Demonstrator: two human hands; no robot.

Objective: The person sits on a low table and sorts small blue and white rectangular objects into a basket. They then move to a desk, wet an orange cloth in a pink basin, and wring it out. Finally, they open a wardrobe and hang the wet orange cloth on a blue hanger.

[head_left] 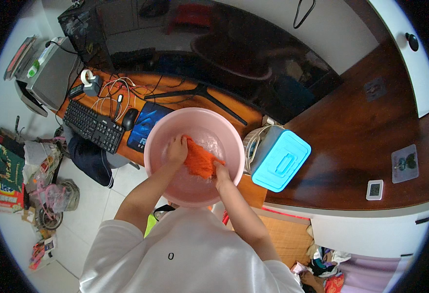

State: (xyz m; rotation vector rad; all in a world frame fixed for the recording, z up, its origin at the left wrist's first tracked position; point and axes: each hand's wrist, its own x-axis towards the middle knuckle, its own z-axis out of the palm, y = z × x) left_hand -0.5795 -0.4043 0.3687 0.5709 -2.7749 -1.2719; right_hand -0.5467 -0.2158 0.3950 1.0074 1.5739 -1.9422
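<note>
A pink plastic basin [195,194] with some water in it stands at the front of the wooden desk, close to my body. Both hands reach down inside it. Between them an orange cloth [200,158] is spread, looking wet. My left hand [177,149] grips the cloth's upper left edge. At its lower right edge, my right hand [221,173] has hold of it, with the fingers partly hidden by the cloth and the hand itself.
Left of the basin are a black keyboard [93,127], a mouse [130,119], a blue mouse pad [143,128] and tangled cables. A wide black monitor [209,49] rises behind. A clear box with a blue lid [281,161] stands at the right. Further left is a grey printer [53,73].
</note>
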